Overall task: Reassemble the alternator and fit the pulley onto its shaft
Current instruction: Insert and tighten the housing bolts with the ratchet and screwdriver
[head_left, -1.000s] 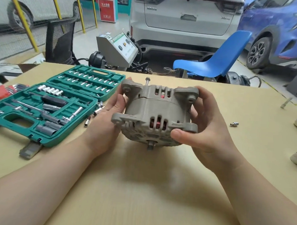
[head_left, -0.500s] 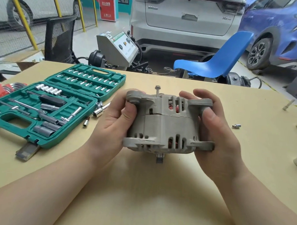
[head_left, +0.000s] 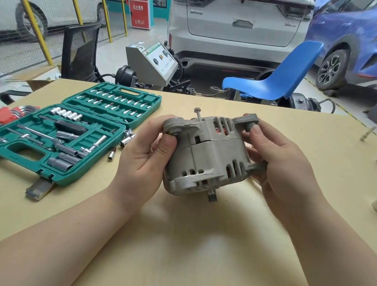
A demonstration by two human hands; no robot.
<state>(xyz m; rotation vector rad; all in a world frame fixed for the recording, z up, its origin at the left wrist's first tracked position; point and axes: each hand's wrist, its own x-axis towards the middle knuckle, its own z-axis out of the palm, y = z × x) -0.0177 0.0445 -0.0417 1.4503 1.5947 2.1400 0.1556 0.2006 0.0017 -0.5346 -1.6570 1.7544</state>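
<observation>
Alternator [head_left: 206, 156] held just above the desk [head_left: 178, 250], left hand [head_left: 144, 154] and right hand [head_left: 277, 159] gripping its sides, threaded shaft [head_left: 212, 197] pointing down. One long bolt [head_left: 198, 114] stands proud and unseated; tilting could drop it. Housing seam looks slightly uneven, so the halves may bind if forced.

Bright, even daylight; soft shadows on the table [head_left: 178, 261]; edges perhaps slightly bowed.

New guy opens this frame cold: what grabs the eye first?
The grey alternator, gripped mid-frame between the left hand and right hand, threaded shaft pointing down and one long bolt sticking up. Next, the open green socket set left on the table.
</observation>
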